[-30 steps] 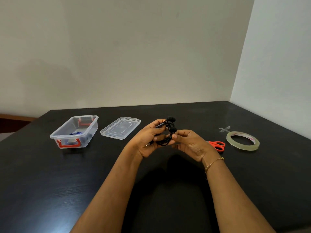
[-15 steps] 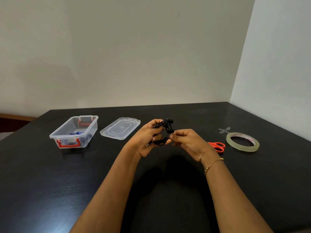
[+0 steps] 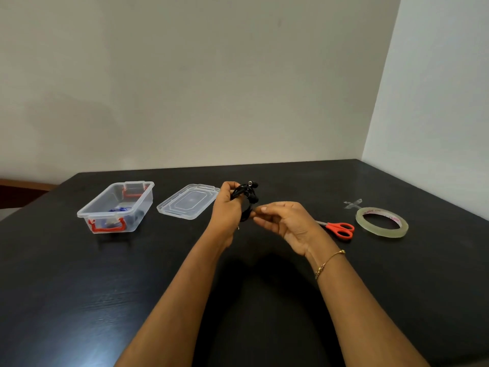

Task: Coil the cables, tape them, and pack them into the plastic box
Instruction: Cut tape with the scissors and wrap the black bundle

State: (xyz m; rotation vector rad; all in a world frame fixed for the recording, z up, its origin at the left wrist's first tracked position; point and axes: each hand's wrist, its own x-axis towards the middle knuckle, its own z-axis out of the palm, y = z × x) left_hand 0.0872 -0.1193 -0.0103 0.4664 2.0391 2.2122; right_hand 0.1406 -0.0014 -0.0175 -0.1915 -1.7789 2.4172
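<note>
In the middle of the frame my left hand (image 3: 225, 207) grips the coiled black cable (image 3: 246, 198), my fingers (image 3: 229, 186) curled round it above the black surface (image 3: 79, 287). My right hand (image 3: 285, 221) is just beside the coil, fingertips pinching near its lower loop; I cannot tell if they touch it. At the left sits the clear plastic box with red clips (image 3: 116, 207), its clear lid (image 3: 188, 201) beside it. At the right lie orange-handled scissors (image 3: 341, 229) and a roll of clear tape (image 3: 382, 221).
</note>
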